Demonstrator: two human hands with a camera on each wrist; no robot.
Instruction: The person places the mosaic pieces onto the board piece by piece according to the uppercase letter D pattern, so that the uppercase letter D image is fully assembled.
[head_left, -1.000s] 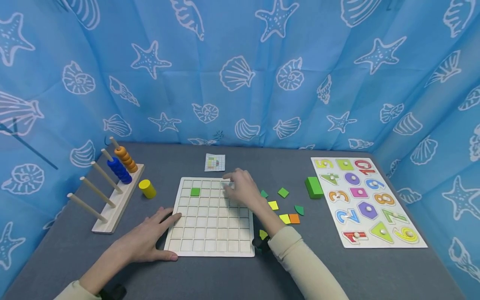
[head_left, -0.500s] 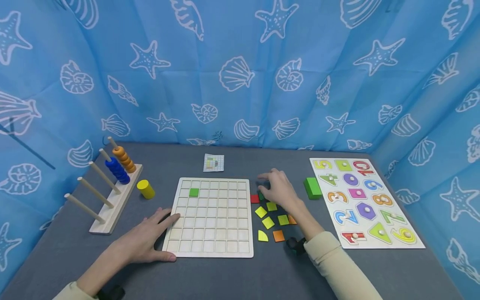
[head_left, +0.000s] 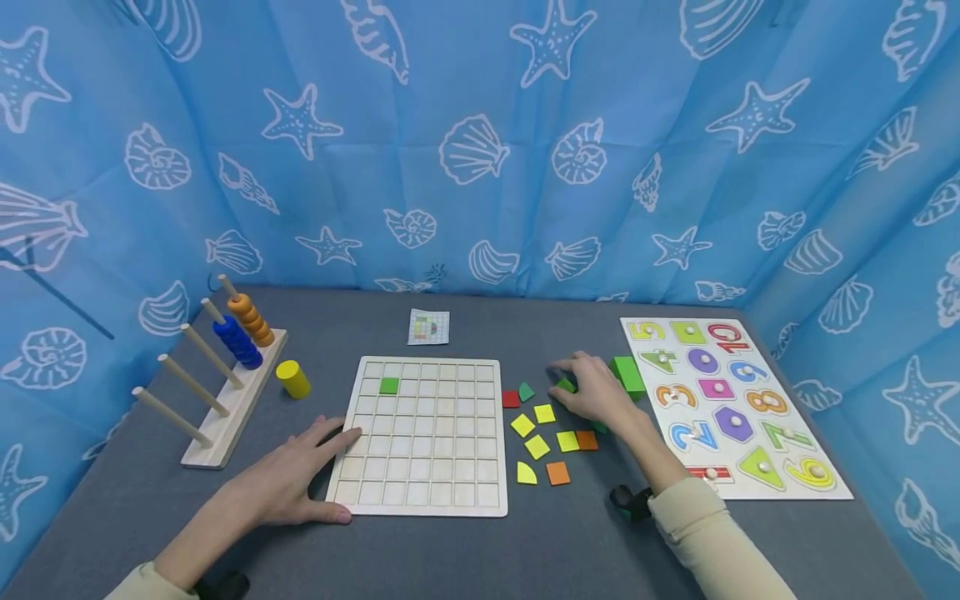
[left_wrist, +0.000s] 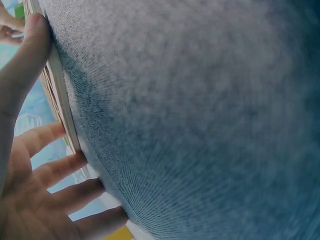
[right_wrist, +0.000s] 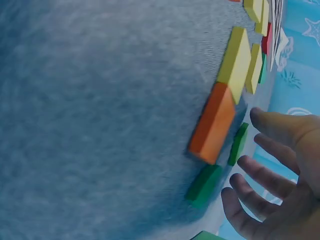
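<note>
My left hand [head_left: 288,483] rests at the left edge of a pale wooden grid board [head_left: 423,450], thumb and fingertips against its side, fingers spread. One green square tile [head_left: 389,386] lies in an upper-left cell. My right hand [head_left: 596,396] is over the loose tiles to the right, its fingertips close to another green square tile [head_left: 566,386], partly covered by the hand. In the right wrist view the fingers are spread apart, with a green tile [right_wrist: 238,144] just beyond the thumb and nothing between them.
Yellow tiles [head_left: 537,447], orange tiles [head_left: 558,473], a red tile [head_left: 511,399] and a green quarter-round tile [head_left: 527,391] lie beside the board. Around them are a pattern card [head_left: 429,327], a green block [head_left: 627,377], a number puzzle [head_left: 716,408], a yellow cylinder [head_left: 293,379] and a peg stand [head_left: 232,400].
My right hand has moved right, from over the board's upper right, past the red tile, to the green square tile. My left hand stays at the board's edge.
</note>
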